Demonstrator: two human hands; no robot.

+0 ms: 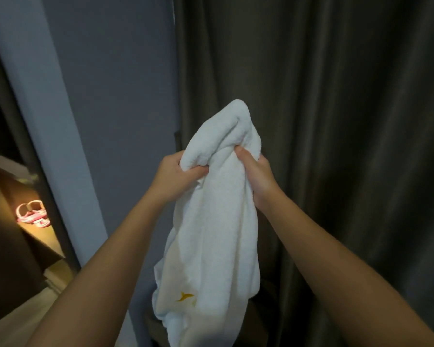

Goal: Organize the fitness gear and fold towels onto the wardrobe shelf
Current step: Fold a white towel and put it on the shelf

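Note:
A white towel (216,221) with a small yellow mark near its lower edge hangs bunched in front of me. My left hand (176,176) grips its upper left fold, fingers curled into the cloth. My right hand (257,175) grips the upper right side, thumb pressed into the fabric. A rounded hump of towel rises above both hands, and the rest drapes down between my forearms.
A dark pleated curtain (336,121) fills the right half. A grey wall (110,96) stands behind the towel. At left, a lit dark wooden shelf (38,236) holds a pink and white object (32,214).

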